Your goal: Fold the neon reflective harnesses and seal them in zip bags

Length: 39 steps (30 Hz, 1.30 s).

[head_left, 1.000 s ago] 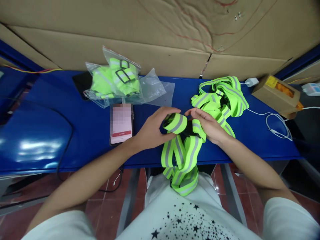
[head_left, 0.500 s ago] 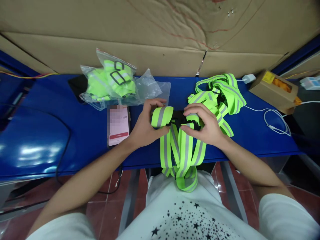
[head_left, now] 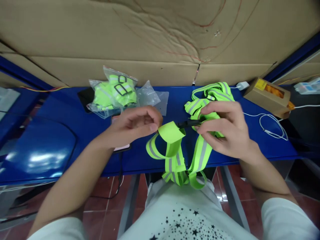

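A neon-yellow reflective strap (head_left: pixel 172 133) with a grey stripe hangs in loops between my hands, over the table's front edge. My left hand (head_left: pixel 138 124) pinches an end of it between thumb and curled fingers. In the strap's upper span is a black plastic buckle (head_left: pixel 186 123). My right hand (head_left: pixel 226 130) closes on the buckle's right end and the webbing beside it, and its fingers partly cover both. Behind the right hand lies a heap of the same strapping (head_left: pixel 220 90). The lower loops rest near the white shirt.
Clear bags of folded neon straps (head_left: pixel 112 91) lie at the back left, by an empty-looking plastic bag (head_left: pixel 150 95). A phone (head_left: pixel 122 147) is half hidden under my left hand. On the right are a cardboard box (head_left: pixel 267 96) and a coiled white cable (head_left: pixel 272 130).
My hands have moved apart. The left one has drawn a strap end out to the left, and the buckle now shows in the gap. The view has tilted up slightly.
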{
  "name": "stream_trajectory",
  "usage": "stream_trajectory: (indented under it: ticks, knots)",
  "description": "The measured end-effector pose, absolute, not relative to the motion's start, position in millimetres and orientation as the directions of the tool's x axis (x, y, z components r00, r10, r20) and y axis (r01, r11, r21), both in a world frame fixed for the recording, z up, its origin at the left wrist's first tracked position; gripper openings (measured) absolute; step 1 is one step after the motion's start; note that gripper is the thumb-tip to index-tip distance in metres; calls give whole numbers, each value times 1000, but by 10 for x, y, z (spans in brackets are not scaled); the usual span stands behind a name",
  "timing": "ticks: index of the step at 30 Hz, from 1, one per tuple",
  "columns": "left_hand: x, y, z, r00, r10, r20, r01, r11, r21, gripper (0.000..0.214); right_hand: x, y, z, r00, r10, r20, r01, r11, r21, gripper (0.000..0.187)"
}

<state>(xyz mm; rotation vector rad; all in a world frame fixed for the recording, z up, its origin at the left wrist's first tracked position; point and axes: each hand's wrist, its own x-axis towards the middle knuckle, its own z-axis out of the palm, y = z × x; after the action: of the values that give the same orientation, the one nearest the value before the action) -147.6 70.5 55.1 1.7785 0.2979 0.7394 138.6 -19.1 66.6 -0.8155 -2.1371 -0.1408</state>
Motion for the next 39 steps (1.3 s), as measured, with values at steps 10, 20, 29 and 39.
stream_trajectory:
  ticks: [10,20,29,39]
  knots:
    - [-1441,849,840,889,349,295,-84,-511,856,50,1486,-333,1079,-491,444,749,598,798,-81,29]
    - [-1177,806,936,930,282,236,-112,-394,912,66,1535,-400,1386,-503,507,700,567,805,-175,28]
    - [-1070,688,854,817,484,314,-93,-428,899,62,1543,-450,1401,-353,635,687,668,685,-291,35]
    - [-1060,-113,819,665,507,548,263,-846,464,50,1579,-78,1408,-22,625,780,735,539,-411,30]
